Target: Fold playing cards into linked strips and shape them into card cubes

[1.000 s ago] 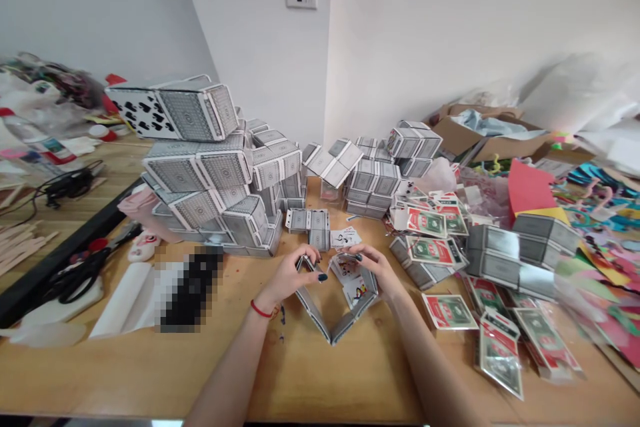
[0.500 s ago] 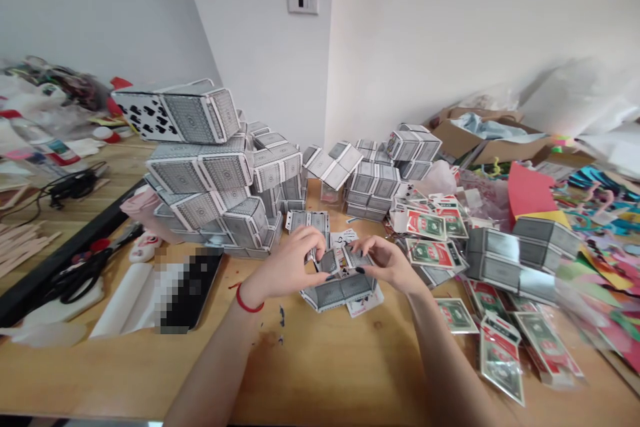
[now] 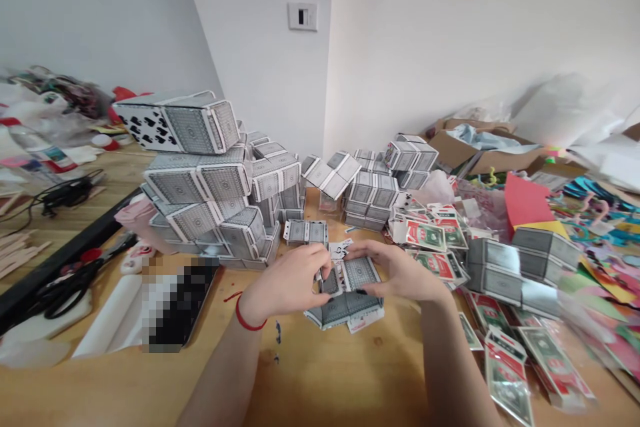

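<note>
On the wooden table in front of me lies a small box folded from grey-backed playing cards (image 3: 351,309), a few card faces showing along its middle. My left hand (image 3: 293,282) curls its fingers and thumb round the box's left side. At the right side my right hand (image 3: 407,273) holds it, thumb on the near edge and fingers reaching over the far edge. Some fingertips are hidden. A loose card (image 3: 367,321) sticks out from under the box. Just beyond stands another folded card piece (image 3: 306,231).
Stacked card blocks (image 3: 200,180) rise at the left, with more card blocks (image 3: 373,190) at the back right. Red-and-green card packs (image 3: 507,367) lie right. Scissors (image 3: 75,283), a phone (image 3: 193,300) and a white paper roll (image 3: 113,313) are left. A cardboard box (image 3: 487,153) sits behind.
My right hand has shifted its hold, its fingers now straighter along the far edge. The box is still between both hands. The view has tilted slightly upward.
</note>
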{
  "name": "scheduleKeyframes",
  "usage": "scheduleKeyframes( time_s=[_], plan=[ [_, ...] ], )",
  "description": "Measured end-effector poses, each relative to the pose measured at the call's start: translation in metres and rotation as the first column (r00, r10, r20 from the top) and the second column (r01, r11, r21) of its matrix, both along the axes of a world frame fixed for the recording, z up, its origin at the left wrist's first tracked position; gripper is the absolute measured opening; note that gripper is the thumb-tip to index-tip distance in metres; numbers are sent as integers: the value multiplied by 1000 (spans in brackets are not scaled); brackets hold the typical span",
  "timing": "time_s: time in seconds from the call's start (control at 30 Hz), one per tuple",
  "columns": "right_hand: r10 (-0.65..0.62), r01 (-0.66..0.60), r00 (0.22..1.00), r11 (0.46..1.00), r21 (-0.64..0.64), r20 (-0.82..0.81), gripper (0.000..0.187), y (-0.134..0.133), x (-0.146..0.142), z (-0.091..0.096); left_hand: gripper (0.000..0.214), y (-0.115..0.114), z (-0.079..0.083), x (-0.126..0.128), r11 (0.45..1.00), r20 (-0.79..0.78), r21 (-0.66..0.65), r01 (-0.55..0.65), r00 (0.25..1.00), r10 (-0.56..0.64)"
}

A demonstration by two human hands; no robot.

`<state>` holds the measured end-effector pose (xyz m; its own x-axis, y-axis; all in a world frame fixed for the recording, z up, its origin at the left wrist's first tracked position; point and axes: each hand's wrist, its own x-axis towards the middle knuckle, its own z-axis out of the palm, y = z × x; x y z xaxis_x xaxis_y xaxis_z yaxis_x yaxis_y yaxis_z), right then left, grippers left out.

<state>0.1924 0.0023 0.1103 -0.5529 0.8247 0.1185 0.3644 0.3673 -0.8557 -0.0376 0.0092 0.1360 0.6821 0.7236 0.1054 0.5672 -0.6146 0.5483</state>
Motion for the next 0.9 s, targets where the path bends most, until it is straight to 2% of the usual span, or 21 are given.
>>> scheduleKeyframes(
  time_s=[0.07, 0.23, 0.6, 0.9],
  plan=[
    [-4, 4, 1000, 1000, 18, -2, 47, -1, -1, 1, 14, -1, 1, -1, 1000, 26, 8, 14, 1000, -14],
    [0, 0, 1000, 1000, 27, 9, 56, -1, -4, 0, 12, -1, 0, 1, 998, 17, 15, 58, 998, -59],
    [49, -52, 995, 998, 29, 87, 54, -1, -6, 4, 12, 1, 3, 2, 998, -57, -15, 64, 996, -65],
    [79, -79, 997, 997, -10, 19, 56, 0, -9, 0, 10, 2, 5, -1, 998, -84, -25, 64, 994, -66]
  ],
)
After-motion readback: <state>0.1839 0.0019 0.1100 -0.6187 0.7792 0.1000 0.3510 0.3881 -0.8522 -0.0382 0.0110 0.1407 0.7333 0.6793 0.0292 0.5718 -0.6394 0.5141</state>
